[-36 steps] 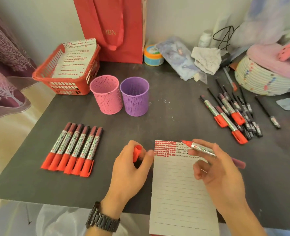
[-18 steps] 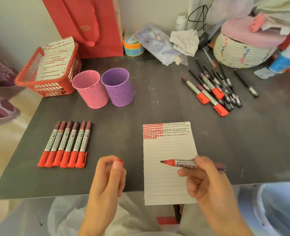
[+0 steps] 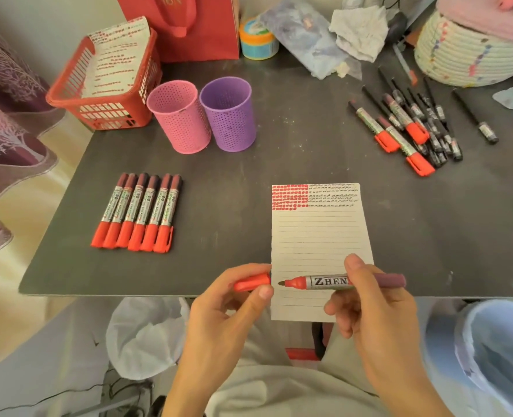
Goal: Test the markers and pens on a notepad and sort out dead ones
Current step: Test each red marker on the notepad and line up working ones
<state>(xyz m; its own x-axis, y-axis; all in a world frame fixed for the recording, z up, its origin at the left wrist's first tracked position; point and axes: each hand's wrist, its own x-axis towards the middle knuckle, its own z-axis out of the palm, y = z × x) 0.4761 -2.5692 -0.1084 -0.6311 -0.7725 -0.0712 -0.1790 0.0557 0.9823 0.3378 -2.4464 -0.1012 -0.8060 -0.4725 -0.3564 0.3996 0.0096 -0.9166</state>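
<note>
Two pinches over dark table [image 3: 309, 158]: left hand [image 3: 225, 311] on red cap [image 3: 252, 282], right hand [image 3: 378, 320] on uncapped "ZHEN" marker [image 3: 318, 281].

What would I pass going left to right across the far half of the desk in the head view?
Red basket → pink cup → purple cup → heap of markers and pens → lone black pen.
</note>
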